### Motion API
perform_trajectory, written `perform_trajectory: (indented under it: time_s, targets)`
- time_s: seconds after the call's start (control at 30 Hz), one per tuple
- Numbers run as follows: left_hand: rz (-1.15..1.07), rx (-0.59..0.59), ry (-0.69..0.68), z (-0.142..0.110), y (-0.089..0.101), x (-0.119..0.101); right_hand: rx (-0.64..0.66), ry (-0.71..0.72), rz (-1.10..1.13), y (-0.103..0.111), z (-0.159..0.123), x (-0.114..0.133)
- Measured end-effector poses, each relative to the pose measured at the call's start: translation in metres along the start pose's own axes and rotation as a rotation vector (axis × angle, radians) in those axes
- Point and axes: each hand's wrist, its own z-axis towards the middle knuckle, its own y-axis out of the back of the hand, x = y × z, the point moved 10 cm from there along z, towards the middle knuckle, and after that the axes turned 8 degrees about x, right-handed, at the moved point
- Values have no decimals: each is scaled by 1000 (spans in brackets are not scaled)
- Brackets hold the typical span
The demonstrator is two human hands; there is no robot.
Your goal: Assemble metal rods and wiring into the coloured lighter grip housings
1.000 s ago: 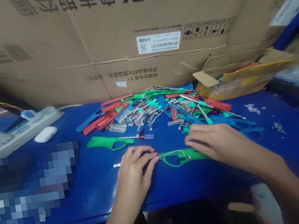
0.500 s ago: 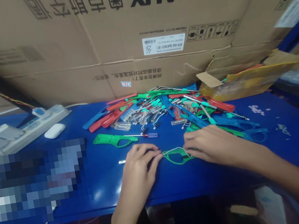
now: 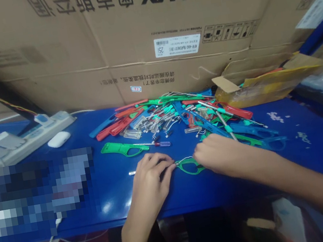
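Low over the blue table, a green lighter casing with a looped trigger guard spans the gap between my hands. My left hand is closed on its front end, where a metal tube sticks out to the left beneath the fingers. At the handle end, my right hand is curled into a fist and hides that part; a white wire runs along the casing towards it. Just beyond lie another green casing half and a screwdriver with a purple clear handle.
Behind is a heap of red, blue and green lighter parts with wires. An opened carton stands at the back right. To the left are a power strip, a white earphone case and a blurred-out patch. A large cardboard box forms the back.
My right hand has shifted slightly left and turned, its fingers now more hidden under the fist. The left hand keeps its grip on the casing's front end.
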Motion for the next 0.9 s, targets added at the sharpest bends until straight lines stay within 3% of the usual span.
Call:
perform_trajectory:
  time_s: [0.2, 0.47, 0.63, 0.9]
  targets:
    - [5, -4, -1, 0, 0, -1, 116, -3, 3, 1, 2, -4]
    - [-5, -11, -6, 0, 0, 0, 58, -122, 17, 9, -3, -15]
    - [-4, -4, -5, 0, -1, 1, -17, -107, 15, 15, -2, -15]
    - [-1, -2, 18, 0, 1, 0, -128, -62, 379, 13, 0, -40]
